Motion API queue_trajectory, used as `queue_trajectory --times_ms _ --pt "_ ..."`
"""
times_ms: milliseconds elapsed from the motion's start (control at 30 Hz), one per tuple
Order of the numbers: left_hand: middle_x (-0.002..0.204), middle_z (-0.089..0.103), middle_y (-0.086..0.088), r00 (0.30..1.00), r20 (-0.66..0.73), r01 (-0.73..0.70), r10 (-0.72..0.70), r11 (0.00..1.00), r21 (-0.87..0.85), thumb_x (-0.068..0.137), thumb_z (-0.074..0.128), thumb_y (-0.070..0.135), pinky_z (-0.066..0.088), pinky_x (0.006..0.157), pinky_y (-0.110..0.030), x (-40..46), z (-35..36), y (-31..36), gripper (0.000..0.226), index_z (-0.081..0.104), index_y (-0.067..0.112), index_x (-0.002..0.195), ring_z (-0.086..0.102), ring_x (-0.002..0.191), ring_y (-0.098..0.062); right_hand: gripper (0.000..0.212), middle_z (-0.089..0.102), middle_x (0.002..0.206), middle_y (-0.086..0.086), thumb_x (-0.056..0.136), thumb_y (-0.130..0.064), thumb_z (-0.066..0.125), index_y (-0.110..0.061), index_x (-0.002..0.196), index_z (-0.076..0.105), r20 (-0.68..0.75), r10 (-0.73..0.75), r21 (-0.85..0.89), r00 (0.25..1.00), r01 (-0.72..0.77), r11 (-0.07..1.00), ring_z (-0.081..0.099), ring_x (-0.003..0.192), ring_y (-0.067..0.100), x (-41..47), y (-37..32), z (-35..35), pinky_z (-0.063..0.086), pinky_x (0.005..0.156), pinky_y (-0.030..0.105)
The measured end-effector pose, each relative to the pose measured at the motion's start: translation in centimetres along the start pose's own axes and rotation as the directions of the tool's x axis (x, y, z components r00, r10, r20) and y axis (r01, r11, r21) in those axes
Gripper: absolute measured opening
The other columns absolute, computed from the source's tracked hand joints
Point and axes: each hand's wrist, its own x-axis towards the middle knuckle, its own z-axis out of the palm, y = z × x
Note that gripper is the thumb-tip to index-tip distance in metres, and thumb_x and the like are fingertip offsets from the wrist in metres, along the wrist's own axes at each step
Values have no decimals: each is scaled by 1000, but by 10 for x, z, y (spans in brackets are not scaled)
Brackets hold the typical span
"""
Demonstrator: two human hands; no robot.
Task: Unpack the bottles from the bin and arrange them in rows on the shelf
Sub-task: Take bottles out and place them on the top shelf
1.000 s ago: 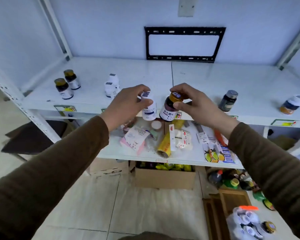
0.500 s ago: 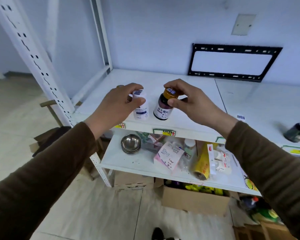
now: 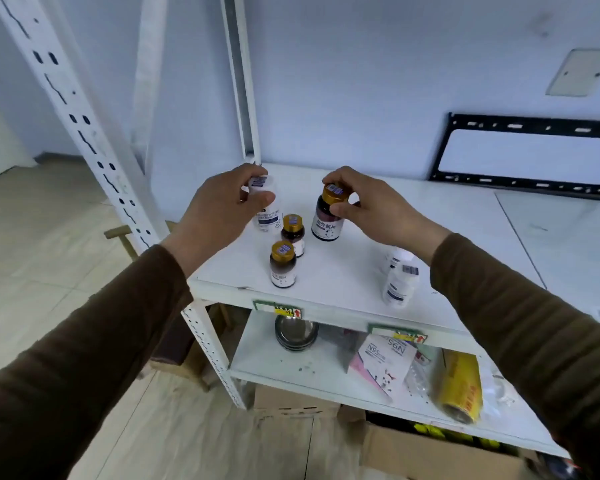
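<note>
My left hand [image 3: 219, 209] grips a white bottle [image 3: 266, 216] by its cap, over the far left corner of the white shelf [image 3: 343, 271]. My right hand [image 3: 371, 206] pinches the gold cap of a dark bottle [image 3: 327, 220] with a white label, just right of it. Two smaller dark bottles with gold caps [image 3: 292, 233] [image 3: 283, 264] stand on the shelf in a line below my hands. Two white bottles [image 3: 399, 282] stand near the front edge, under my right forearm. Whether the held bottles touch the shelf I cannot tell.
White perforated uprights [image 3: 84, 133] frame the shelf's left side. A black wall bracket [image 3: 527, 157] hangs at the back right. The lower shelf holds metal bowls [image 3: 296, 332], an N95 pack [image 3: 385, 362] and a yellow roll [image 3: 459, 389]. Cardboard boxes [image 3: 430, 452] sit on the floor.
My view has swung left and moved closer to the shelf's left end. Both hands, each still holding its bottle, have moved over the shelf surface beside the standing dark bottles.
</note>
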Motion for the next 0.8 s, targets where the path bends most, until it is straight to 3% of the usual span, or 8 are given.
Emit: queue_trajectory --times_ms 67,100,200,367,567,700,800 --pt "102 66 10 1000 11 -21 21 1000 10 92 60 41 39 55 -16 16 0 -16 30 58 34 122 59 66 10 32 58 113 -8 94 -21 59 -28 124 50 0 43 -81 999 -43 996 54 87 14 18 6 12 41 76 30" --pt "105 66 10 999 17 -41 41 999 17 92 60 41 40 60 -17 24 0 -24 31 57 33 123 62 73 5 33 58 115 -6 94 -21 58 -27 126 50 -4 70 -125 998 -70 990 53 86 14 27 9 17 38 76 29" --pt "112 65 10 996 44 -83 83 996 18 93 60 40 42 76 -24 48 2 -44 32 56 32 124 64 91 -10 36 59 122 1 95 -19 57 -24 129 49 -34 134 -235 990 -139 962 53 100 19 50 17 33 36 80 28" --pt "118 64 8 988 90 -127 127 992 -9 94 59 38 42 80 -26 71 11 -69 34 55 29 126 64 96 -14 37 58 126 7 94 -11 52 -19 129 49 -35 207 -336 978 -206 919 54 110 26 86 26 61 42 85 34" --pt "117 64 8 983 123 -131 135 990 -44 95 58 37 42 77 -28 83 24 -83 34 54 30 127 61 98 -14 38 54 123 2 93 -6 48 -20 129 51 19 284 -236 959 -271 933 54 106 22 112 42 88 36 81 24" --pt "120 63 7 983 133 -125 130 991 -45 95 57 37 40 79 -26 89 29 -89 35 53 29 129 60 99 -13 39 55 125 4 92 -6 52 -20 128 51 64 309 -205 949 -290 935 53 110 24 121 47 96 44 93 35" --pt "122 63 5 981 145 -123 128 992 -41 95 57 37 42 80 -27 92 31 -91 36 53 28 130 61 103 -16 39 55 126 5 92 -6 55 -21 128 52 86 317 -203 945 -295 934 53 111 25 122 50 102 44 92 34"
